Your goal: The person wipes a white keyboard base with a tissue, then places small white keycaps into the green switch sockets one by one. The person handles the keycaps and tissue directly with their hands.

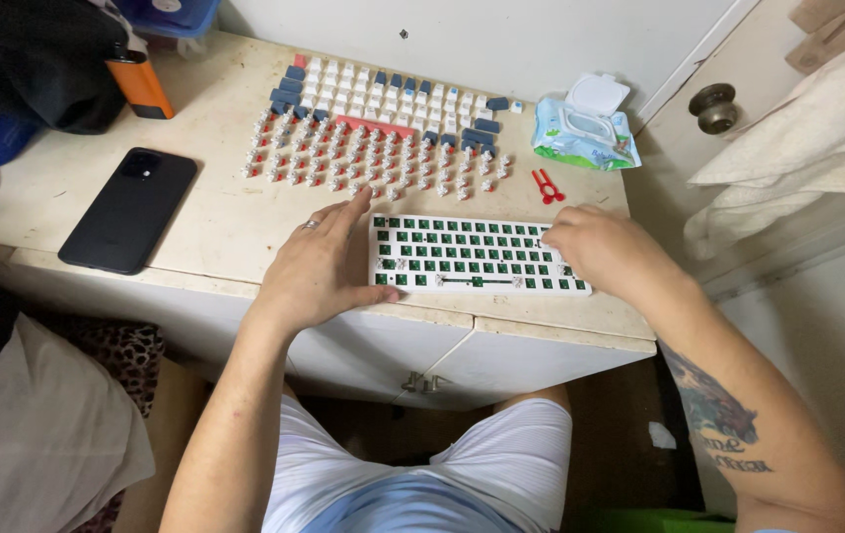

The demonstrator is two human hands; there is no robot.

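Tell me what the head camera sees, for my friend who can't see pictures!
Two hands rest on a white keyboard case with its keys removed: the left hand at its left end, the right hand over its right end. Behind it lie rows of switches, keycaps, and a black phone.

Wet-wipes pack (585, 126), blue-green, white lid open, table's far right; dark phone (128, 209) left.
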